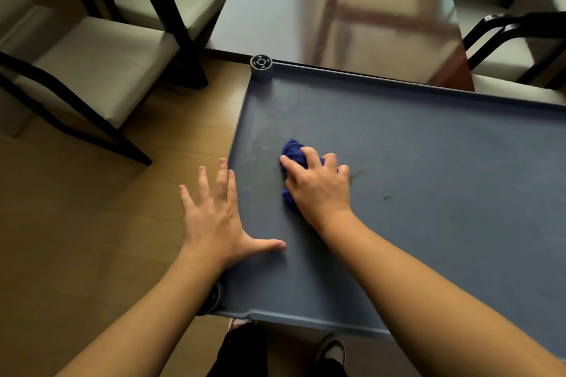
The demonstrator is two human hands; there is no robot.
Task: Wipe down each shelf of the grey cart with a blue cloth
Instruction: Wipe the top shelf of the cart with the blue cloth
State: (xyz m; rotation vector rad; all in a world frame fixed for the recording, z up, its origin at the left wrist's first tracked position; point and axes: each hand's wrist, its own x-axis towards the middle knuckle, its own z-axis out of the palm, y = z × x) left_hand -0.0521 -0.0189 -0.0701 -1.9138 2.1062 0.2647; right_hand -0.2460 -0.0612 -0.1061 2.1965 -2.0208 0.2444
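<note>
The grey cart's top shelf (428,147) fills the right half of the view, a flat tray with a raised rim and a round post cap (261,64) at its far left corner. My right hand (318,184) presses a bunched blue cloth (294,151) onto the left part of the shelf, fingers curled over it. My left hand (216,214) rests with fingers spread on the shelf's left rim, thumb lying on the surface. Small dark smudges (356,176) mark the shelf to the right of the cloth. The lower shelves are hidden.
A glossy table (337,9) stands right behind the cart. Cream-cushioned chairs with black frames (101,70) stand on the wooden floor at the left, and another chair (520,46) at the right. My legs and a shoe (332,352) show below the cart's near edge.
</note>
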